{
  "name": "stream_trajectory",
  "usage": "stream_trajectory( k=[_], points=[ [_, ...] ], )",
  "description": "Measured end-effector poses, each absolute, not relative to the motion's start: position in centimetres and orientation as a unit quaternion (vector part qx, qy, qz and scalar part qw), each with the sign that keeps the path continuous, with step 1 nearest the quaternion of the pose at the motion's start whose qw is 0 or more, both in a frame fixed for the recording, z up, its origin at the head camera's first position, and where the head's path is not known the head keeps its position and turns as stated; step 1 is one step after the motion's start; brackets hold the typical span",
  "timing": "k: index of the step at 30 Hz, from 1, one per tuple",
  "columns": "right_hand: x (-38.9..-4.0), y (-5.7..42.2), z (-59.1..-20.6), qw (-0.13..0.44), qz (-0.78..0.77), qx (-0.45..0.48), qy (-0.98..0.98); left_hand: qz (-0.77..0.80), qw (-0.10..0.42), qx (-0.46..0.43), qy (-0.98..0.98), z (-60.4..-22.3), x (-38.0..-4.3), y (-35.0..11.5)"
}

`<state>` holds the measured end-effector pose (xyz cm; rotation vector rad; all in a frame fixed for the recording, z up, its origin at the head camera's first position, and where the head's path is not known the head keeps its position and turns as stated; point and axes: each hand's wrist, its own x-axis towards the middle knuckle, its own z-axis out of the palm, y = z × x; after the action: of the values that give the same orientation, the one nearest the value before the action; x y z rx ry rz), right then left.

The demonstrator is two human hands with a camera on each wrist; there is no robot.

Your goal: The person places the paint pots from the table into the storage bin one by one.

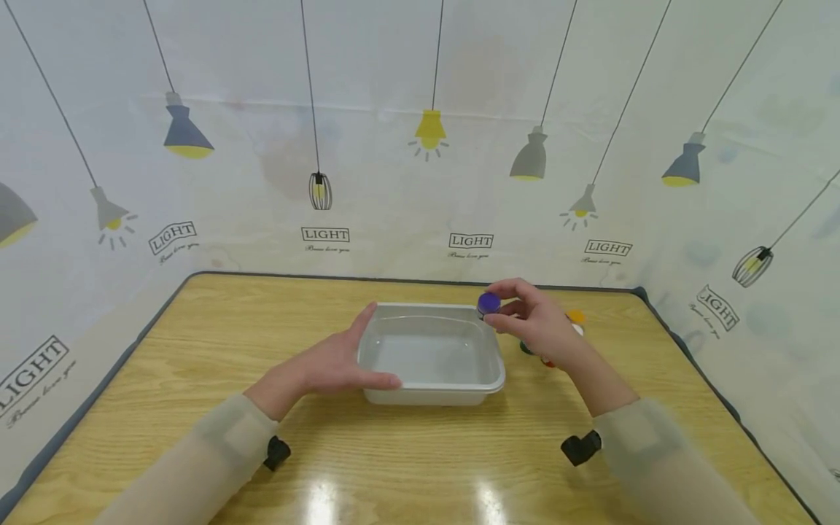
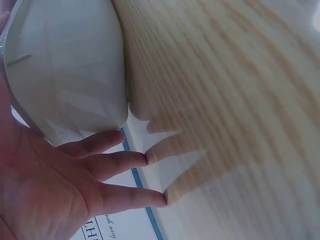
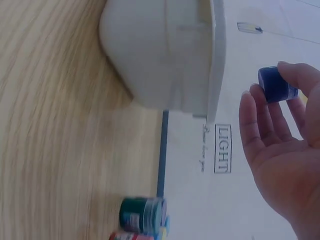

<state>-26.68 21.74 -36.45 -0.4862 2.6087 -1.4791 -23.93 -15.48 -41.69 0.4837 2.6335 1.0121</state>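
A white rectangular plastic container (image 1: 429, 397) stands upright on the table, its inside bare. My left hand (image 1: 331, 361) spans the container's left end, thumb along the near rim and index finger at the far left corner. In the left wrist view the other fingers (image 2: 120, 197) are straight, spread beside the container's wall. Above the container's far right corner, my right hand (image 1: 538, 321) pinches a small paint jar (image 1: 488, 303) with a purple lid between thumb and fingers. The same jar (image 3: 274, 84) looks dark blue in the right wrist view, raised higher than the container's rim.
Several more small paint jars sit right of the container, partly hidden by my right hand; a green jar (image 3: 135, 214) and a red jar (image 3: 131, 236) show in the right wrist view. The wooden table (image 1: 216, 343) ends at a wall covering (image 1: 394, 255) printed with lamps.
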Motion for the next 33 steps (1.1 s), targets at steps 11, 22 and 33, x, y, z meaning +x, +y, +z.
stream_trajectory(
  k=[11, 22, 33],
  points=[
    [-27.8, 17.1, -37.0, 0.09, -0.532, -0.177, 0.823, 0.359, 0.148, 0.163, 0.907, -41.4, -23.8, -15.4],
    [-28.4, 13.6, -37.9, 0.115, -0.541, -0.172, 0.815, 0.355, 0.16, 0.157, 0.908, -41.4, -23.9, -15.4],
    [-29.0, 10.8, -38.6, 0.146, -0.553, -0.207, 0.794, 0.343, 0.162, 0.158, 0.912, -41.3, -23.7, -15.5]
  ],
)
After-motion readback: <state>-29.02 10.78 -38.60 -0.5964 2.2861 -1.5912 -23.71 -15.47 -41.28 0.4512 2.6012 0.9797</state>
